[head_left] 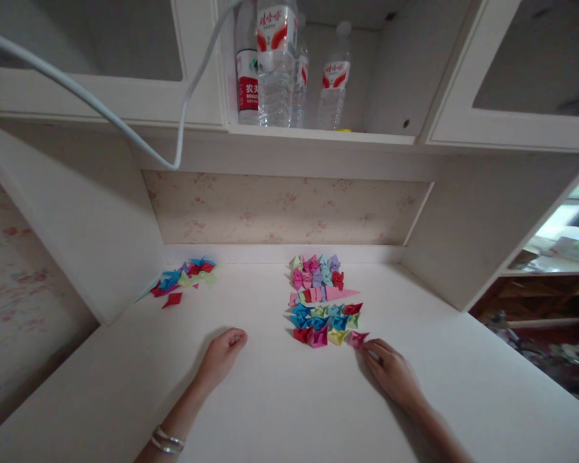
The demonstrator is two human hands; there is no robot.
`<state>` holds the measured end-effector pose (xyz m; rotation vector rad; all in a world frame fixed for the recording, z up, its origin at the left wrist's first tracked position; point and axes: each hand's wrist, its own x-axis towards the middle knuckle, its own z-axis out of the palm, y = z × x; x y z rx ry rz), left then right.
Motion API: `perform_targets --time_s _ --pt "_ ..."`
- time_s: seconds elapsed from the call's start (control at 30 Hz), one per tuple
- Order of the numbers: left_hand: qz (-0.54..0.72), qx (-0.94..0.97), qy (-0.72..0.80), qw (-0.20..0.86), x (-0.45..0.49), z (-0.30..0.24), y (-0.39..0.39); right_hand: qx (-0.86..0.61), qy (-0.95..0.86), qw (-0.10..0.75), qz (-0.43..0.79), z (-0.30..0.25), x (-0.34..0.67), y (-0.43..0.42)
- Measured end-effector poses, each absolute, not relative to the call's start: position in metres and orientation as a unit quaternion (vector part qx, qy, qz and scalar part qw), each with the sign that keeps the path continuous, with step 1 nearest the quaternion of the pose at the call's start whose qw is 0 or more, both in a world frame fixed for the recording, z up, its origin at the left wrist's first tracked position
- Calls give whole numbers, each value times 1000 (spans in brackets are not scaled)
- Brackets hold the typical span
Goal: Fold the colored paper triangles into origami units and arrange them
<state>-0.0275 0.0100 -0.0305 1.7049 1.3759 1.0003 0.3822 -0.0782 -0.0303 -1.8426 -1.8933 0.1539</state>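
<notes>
1. White desk (270, 399) fills the lower view, backed by a floral wallpaper panel (270, 209) and flanked by white side boards.
2. Above it, an open cabinet shelf (367, 136) holds several clear plastic bottles (276, 83), most with red-and-white labels; a pale cable (125, 134) loops down in front of the cabinet at the left.
3. Small folded papers (325, 270) in many colours stand in close rows on the desk, right of centre. Two rows sit at the back, near the wall; just before them is a strip of narrow pieces, mostly pink.
4. Nearer the person come more rows in blue, green and red. Red, magenta, yellow and pink pieces make up the nearest one.
5. At the right end of that nearest row lies the pink folded paper (357, 338). The right hand (388, 370) touches its right edge, fingertips close together; I cannot tell whether they pinch it.
6. The left hand (224, 350) rests on the desk left of the rows, fingers curled together in a loose fist. Two silvery bangles (168, 441) circle that wrist.
7. Farther back at the left, a loose heap of coloured papers (186, 275) lies near the side board, with one red piece (172, 299) just before it.
</notes>
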Motion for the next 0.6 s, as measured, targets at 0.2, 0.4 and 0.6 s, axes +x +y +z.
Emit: perform_targets --time_s 0.2,0.4,0.6 --pt "373 676 548 322 -25 -27 7 -659 -707 256 28 -27 380 -80" --pt "328 703 557 297 -17 -25 -1 -621 -710 332 -23 -32 382 -91" --pt "306 657 651 226 -59 -7 26 -558 -753 349 7 -44 351 -103"
